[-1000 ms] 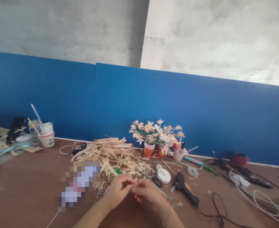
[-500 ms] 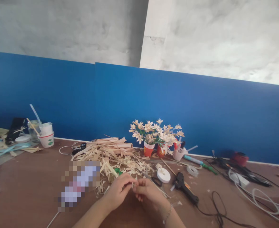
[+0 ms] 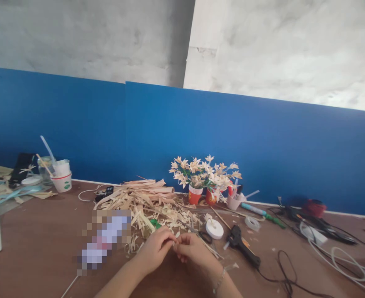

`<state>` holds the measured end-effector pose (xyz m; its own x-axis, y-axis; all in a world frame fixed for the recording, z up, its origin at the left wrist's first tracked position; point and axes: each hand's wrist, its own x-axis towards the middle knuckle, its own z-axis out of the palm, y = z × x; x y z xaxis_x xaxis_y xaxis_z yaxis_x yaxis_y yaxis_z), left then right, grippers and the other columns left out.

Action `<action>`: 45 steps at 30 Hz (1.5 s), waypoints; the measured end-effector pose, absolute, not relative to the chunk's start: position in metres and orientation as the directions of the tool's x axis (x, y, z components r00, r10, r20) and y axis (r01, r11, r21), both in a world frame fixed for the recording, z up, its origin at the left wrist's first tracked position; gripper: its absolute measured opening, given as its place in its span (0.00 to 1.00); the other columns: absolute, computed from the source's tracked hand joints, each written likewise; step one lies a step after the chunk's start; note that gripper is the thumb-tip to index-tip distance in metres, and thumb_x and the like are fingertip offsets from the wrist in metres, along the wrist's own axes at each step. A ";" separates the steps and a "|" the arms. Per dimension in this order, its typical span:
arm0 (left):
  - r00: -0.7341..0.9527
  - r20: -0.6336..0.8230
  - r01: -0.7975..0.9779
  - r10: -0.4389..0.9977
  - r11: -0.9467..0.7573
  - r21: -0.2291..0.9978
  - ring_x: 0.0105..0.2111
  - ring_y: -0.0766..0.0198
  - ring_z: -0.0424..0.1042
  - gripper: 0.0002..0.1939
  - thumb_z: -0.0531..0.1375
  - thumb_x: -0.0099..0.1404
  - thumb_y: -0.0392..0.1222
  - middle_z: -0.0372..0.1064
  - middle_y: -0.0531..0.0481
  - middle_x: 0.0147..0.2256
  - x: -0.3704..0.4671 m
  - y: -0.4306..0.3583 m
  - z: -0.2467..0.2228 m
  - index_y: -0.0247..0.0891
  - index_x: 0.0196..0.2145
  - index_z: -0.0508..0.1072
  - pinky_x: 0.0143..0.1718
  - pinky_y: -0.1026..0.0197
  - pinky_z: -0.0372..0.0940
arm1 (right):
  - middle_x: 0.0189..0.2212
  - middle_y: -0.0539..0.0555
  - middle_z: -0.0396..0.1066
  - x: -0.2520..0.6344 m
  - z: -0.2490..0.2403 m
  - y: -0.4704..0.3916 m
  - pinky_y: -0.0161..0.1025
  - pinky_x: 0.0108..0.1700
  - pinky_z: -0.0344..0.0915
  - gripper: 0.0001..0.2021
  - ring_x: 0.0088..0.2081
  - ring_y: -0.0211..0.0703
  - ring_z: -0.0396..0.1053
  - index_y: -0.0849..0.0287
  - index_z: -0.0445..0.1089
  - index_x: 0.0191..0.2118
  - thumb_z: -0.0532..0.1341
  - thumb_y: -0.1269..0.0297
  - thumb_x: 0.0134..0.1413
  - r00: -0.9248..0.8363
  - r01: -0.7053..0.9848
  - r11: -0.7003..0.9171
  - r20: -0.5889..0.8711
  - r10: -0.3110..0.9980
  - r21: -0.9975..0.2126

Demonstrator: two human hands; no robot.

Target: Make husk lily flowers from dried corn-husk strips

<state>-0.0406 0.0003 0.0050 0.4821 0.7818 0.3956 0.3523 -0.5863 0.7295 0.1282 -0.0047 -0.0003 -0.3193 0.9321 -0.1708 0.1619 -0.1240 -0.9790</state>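
Observation:
My left hand (image 3: 157, 246) and my right hand (image 3: 192, 250) meet low in the middle of the view, fingertips pinched together. Between them is a tiny pale piece, mostly hidden by the fingers and too small to name. Just beyond the hands spreads a heap of dried, straw-coloured husk strips (image 3: 138, 198), with a bit of green material (image 3: 155, 224) at its near edge. Scissors (image 3: 206, 237) with dark handles lie right behind my right hand. A white round lid (image 3: 214, 229) with a pale scrap on it is close by.
Cream-coloured flowers (image 3: 197, 167) stand in red paper cups (image 3: 195, 196) against the blue partition (image 3: 232, 132). At right lie a black glue gun (image 3: 242, 247), a tape roll (image 3: 252, 223) and tangled cables (image 3: 286, 269). A blurred-out phone-like item (image 3: 104, 240) and a white cup (image 3: 61, 182) are at left.
Both hands stay almost in place, fingertips still together, with only a slight shift of the fingers. The whole view has moved a few pixels; nothing else differs.

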 end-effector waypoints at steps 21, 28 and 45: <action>0.296 0.314 0.271 0.902 -0.394 0.878 0.27 0.65 0.67 0.06 0.55 0.53 0.33 0.70 0.51 0.26 -0.033 0.005 -0.002 0.36 0.27 0.71 0.30 0.66 0.62 | 0.14 0.45 0.61 0.122 0.001 -0.006 0.29 0.21 0.51 0.13 0.17 0.29 0.55 0.62 0.65 0.22 0.64 0.57 0.38 -0.180 -0.109 -0.113 -0.092 0.979 -0.988; 0.272 0.375 0.312 0.886 -0.450 0.837 0.27 0.65 0.67 0.10 0.54 0.59 0.41 0.70 0.51 0.24 -0.037 0.006 0.001 0.36 0.25 0.73 0.30 0.65 0.62 | 0.14 0.45 0.62 0.123 0.002 -0.003 0.31 0.22 0.52 0.18 0.17 0.30 0.56 0.62 0.66 0.24 0.65 0.50 0.35 -0.173 0.019 -0.096 -0.098 0.980 -0.995; 0.162 0.565 0.417 0.809 -0.575 0.703 0.45 0.55 0.66 0.20 0.57 0.55 0.36 0.68 0.43 0.46 -0.043 0.005 0.002 0.40 0.47 0.69 0.46 0.52 0.62 | 0.13 0.44 0.58 0.131 -0.014 0.009 0.31 0.20 0.49 0.19 0.16 0.30 0.53 0.61 0.63 0.22 0.63 0.47 0.38 -0.090 0.110 0.024 0.014 0.996 -0.994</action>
<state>-0.0428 0.0053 0.0018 0.1620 0.8088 0.5654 0.4175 -0.5753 0.7034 0.1312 0.0090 -0.0135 -0.0901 0.9958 0.0140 0.1097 0.0239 -0.9937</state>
